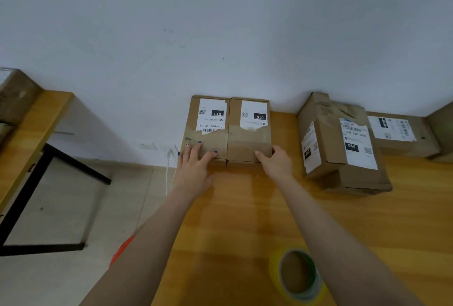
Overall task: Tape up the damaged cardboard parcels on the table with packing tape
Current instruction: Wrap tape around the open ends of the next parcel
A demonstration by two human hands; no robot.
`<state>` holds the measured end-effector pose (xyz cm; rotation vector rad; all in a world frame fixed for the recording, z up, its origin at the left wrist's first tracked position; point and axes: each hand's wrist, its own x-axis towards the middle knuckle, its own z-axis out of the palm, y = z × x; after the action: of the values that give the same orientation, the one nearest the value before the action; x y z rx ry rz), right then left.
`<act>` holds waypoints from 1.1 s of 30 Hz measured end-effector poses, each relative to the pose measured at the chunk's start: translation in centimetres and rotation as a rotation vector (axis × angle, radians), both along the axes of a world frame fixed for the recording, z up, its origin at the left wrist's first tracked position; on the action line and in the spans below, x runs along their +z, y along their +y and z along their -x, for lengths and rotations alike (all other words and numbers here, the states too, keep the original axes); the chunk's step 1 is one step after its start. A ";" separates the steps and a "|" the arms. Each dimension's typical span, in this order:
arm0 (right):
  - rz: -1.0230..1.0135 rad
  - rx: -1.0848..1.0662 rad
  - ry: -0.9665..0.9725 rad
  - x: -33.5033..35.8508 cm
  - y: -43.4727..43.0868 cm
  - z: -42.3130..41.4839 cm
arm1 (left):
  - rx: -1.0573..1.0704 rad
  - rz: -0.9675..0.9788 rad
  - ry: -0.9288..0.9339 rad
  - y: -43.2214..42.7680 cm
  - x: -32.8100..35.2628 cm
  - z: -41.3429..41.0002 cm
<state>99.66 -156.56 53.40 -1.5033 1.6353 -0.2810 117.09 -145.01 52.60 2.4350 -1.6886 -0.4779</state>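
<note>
**Both hands on twin parcels**

At frame centre, the left hand [196, 162] lies flat with fingers spread on the left parcel [208, 134]. The right hand [274, 162] grips the near corner of the right parcel [250, 140]. The tape roll [297, 277] lies at lower right on the table [245, 207].

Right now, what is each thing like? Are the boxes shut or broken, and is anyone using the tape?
Left box: shut, label torn, left hand resting flat on it.
Right box: shut, label torn, right hand gripping its near right corner.
Crumpled box: dented, with a flap hanging loose.
Tape roll: lying flat on the table, untouched.
</note>
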 end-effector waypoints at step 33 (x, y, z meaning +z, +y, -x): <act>0.356 0.047 -0.126 17.8 1.0 10.8 | -0.103 0.200 0.327 -5.5 16.9 11.2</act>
<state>88.88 -155.55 71.23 -1.7453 1.5017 -0.6556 105.89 -150.50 69.54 2.0111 -1.6381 -0.6457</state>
